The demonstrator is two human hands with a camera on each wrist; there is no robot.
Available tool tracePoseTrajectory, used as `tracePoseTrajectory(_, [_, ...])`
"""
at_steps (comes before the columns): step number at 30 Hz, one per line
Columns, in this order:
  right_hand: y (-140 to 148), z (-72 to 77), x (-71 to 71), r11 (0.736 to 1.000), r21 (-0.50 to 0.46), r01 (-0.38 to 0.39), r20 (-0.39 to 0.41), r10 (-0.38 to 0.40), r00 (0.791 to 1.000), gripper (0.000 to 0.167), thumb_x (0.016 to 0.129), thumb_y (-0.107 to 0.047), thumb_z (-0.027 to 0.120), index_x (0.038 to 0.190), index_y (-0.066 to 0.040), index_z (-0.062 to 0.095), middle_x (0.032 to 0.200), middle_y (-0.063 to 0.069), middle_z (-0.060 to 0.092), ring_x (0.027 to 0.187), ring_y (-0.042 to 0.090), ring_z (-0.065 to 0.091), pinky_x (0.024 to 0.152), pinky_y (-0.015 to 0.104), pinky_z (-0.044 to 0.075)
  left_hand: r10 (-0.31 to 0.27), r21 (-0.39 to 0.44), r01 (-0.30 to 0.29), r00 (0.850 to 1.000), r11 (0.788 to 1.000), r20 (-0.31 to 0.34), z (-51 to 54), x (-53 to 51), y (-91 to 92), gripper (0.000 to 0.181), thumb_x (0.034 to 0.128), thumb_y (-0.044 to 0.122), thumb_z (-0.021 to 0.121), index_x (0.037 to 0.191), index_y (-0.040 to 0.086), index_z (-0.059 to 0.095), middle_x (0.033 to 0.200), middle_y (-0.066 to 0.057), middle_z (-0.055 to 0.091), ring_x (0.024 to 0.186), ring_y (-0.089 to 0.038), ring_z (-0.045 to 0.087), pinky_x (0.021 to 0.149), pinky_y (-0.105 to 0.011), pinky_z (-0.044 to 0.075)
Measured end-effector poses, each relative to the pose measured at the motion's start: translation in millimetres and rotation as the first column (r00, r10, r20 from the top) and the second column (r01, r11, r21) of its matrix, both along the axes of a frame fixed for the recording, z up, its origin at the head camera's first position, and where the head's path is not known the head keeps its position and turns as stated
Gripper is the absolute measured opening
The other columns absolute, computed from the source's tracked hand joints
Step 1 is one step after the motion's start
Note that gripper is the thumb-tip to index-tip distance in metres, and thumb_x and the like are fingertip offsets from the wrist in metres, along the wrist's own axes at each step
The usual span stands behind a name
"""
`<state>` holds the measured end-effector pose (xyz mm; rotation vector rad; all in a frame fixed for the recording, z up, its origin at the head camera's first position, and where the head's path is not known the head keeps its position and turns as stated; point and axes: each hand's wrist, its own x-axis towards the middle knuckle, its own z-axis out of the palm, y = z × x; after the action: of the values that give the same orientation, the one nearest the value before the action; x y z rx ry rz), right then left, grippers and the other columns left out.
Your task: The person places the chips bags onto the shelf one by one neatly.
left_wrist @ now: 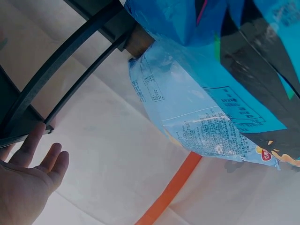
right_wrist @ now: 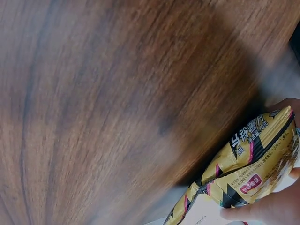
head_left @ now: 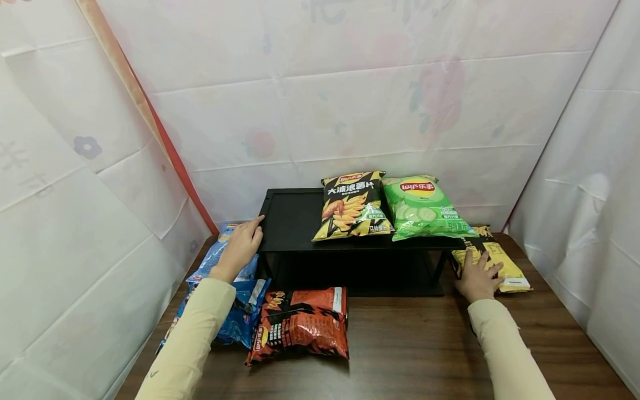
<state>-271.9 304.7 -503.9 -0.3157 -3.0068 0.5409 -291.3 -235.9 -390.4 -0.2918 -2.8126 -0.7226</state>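
Observation:
My left hand (head_left: 241, 247) is at the left end of a black two-tier rack (head_left: 290, 222), fingertips touching its edge; in the left wrist view the fingers (left_wrist: 35, 145) are extended against the frame. My right hand (head_left: 478, 278) spreads its fingers over a yellow-and-black chip bag (head_left: 507, 272) lying right of the rack. The right wrist view shows that bag (right_wrist: 248, 173) with fingers on either side of it. On the rack's top lie a black-and-yellow Lay's bag (head_left: 352, 208) and a green Lay's bag (head_left: 422, 208).
A red chip bag (head_left: 305, 325) lies on the brown wooden table (head_left: 400, 350) in front of the rack. Light blue (left_wrist: 173, 108) and dark blue bags (head_left: 240, 316) lie by the left arm. White printed cloth (head_left: 350, 111) hangs behind and at both sides.

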Motion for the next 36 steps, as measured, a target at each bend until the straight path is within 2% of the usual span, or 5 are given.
tracePoseTrajectory(13, [3.1,17.2,3.0,0.999,-0.04,-0.037,0.077,0.04,0.996,0.085,0.08,-0.016,0.064,0.141,0.005,0.008,0.137,0.045,-0.003,0.114,0.074,-0.006,0.083,0.082,0.013,-0.008,-0.008,0.008,1.0,1.0,-0.011,-1.2,-2.0,-2.1,0.048,0.1001,0.03,0.024,0.143,0.011,0.032,0.141,-0.019,0.04,0.128,-0.038,0.035,0.107,-0.054,0.025])
tracePoseTrajectory(25, [12.1,33.2,4.7,0.993,-0.097,-0.068,0.154,0.082,0.985,0.081,0.079,-0.017,0.063,0.138,0.007,0.012,0.132,0.048,0.004,0.109,0.076,0.003,0.081,0.081,0.018,-0.003,-0.012,0.003,1.0,1.0,-0.014,-0.8,-2.2,-2.2,0.047,0.0999,0.03,0.026,0.143,0.012,0.032,0.141,-0.018,0.04,0.129,-0.038,0.035,0.107,-0.054,0.025])
tracePoseTrajectory(30, [14.5,42.2,7.9,0.99,-0.121,-0.075,0.19,0.098,0.977,0.085,0.08,-0.018,0.062,0.14,0.008,0.008,0.133,0.048,0.002,0.107,0.075,0.007,0.08,0.08,0.02,0.002,-0.011,-0.002,1.0,1.0,-0.009,-0.9,-2.1,-1.9,0.047,0.0997,0.03,0.026,0.143,0.013,0.032,0.141,-0.018,0.04,0.129,-0.037,0.034,0.107,-0.054,0.025])
tracePoseTrajectory(33, [16.4,47.7,9.9,0.986,-0.145,-0.087,0.196,0.115,0.974,0.087,0.08,-0.018,0.062,0.14,0.01,0.006,0.133,0.048,0.003,0.104,0.075,0.011,0.078,0.079,0.023,0.004,-0.008,-0.004,1.0,1.0,-0.008,-0.8,-1.5,-1.7,0.047,0.0997,0.03,0.026,0.143,0.013,0.032,0.141,-0.018,0.04,0.129,-0.038,0.034,0.107,-0.054,0.025])
tracePoseTrajectory(36, [19.4,51.8,11.4,0.98,-0.143,-0.136,0.159,0.159,0.974,0.085,0.079,-0.018,0.06,0.138,0.015,0.008,0.129,0.051,0.01,0.104,0.072,0.019,0.078,0.075,0.026,0.003,-0.009,-0.003,1.0,1.0,-0.007,-0.8,-1.2,-1.5,0.047,0.0998,0.031,0.025,0.143,0.013,0.032,0.141,-0.018,0.039,0.13,-0.038,0.033,0.107,-0.054,0.024])
